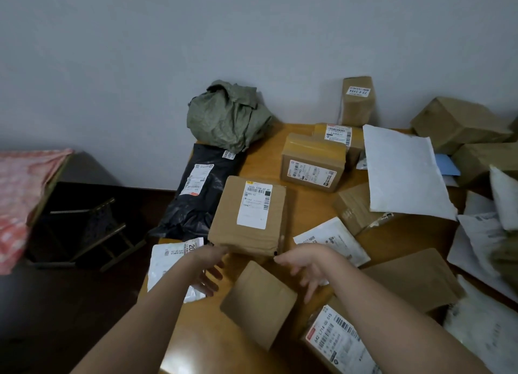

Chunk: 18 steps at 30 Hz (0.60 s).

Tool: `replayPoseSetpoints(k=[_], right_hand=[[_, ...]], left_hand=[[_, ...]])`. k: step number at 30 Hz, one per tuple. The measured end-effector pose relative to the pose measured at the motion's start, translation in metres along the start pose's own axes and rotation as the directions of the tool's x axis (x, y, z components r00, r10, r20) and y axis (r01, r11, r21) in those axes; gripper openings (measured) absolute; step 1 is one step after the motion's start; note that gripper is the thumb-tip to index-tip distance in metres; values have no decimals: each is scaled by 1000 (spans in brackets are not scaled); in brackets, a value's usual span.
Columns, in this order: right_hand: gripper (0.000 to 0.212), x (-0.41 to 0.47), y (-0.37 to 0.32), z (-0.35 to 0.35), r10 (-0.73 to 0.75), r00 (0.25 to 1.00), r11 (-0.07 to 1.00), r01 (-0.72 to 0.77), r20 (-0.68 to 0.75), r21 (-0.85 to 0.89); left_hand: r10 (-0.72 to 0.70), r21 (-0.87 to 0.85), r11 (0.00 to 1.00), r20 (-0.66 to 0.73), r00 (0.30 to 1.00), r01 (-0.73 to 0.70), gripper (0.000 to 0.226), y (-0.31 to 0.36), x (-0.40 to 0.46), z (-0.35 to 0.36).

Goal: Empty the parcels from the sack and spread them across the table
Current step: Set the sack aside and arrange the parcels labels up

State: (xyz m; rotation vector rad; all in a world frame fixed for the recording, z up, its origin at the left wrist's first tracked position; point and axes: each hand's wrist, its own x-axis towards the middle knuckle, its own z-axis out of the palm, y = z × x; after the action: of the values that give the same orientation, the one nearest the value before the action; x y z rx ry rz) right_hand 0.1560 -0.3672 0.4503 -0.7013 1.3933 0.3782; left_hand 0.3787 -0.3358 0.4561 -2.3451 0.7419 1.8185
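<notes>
Two hands frame the near edge of a brown cardboard parcel (pixel 248 215) lying flat at the middle of the wooden table (pixel 263 160), its white label facing up. From the left hand (pixel 208 270) the parcel lies toward one o'clock; from the right hand (pixel 304 264) it lies toward eleven o'clock, so both are about equally near, one at each near corner. Its long axis runs from six to twelve o'clock, tipped slightly right. The left hand's fingers are loosely spread with the thumb side touching the parcel's near left corner, gripping nothing; the right hand is likewise relaxed, fingers hanging down, its forefinger tip at the near right corner. I judge the next move a push or shift of this parcel into bare table. The green sack (pixel 228 115) sits crumpled and slack at twelve o'clock against the wall; whether anything remains inside cannot be told. Other parcels, boxes and mailers already lie scattered from one to five o'clock.
</notes>
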Motion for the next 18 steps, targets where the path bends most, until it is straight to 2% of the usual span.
replayPoseSetpoints(k=[4,7,10,13,16,18], right_hand=[[73,-1,5,19,-16,1000,996,15,8,91],[60,-9,6,32,-52,998,997,50,25,63],[58,-14,3,50,-134,989,989,130,56,71],[63,-18,1,78,-213,974,961,194,77,199],[61,-14,-1,114,-293,956,932,282,15,229],[53,-9,-2,137,-341,938,899,345,-61,270]], left_hand=[[-20,-14,1000,179,984,23,71,-12,0,13],[-30,25,999,222,975,25,81,-18,-2,10],[11,52,998,152,988,-19,84,-27,-4,-2],[27,42,999,79,996,-31,88,-47,-5,-17],[43,-3,999,83,996,-43,87,-74,-5,-30],[63,-7,998,66,996,-62,89,-92,-3,-39]])
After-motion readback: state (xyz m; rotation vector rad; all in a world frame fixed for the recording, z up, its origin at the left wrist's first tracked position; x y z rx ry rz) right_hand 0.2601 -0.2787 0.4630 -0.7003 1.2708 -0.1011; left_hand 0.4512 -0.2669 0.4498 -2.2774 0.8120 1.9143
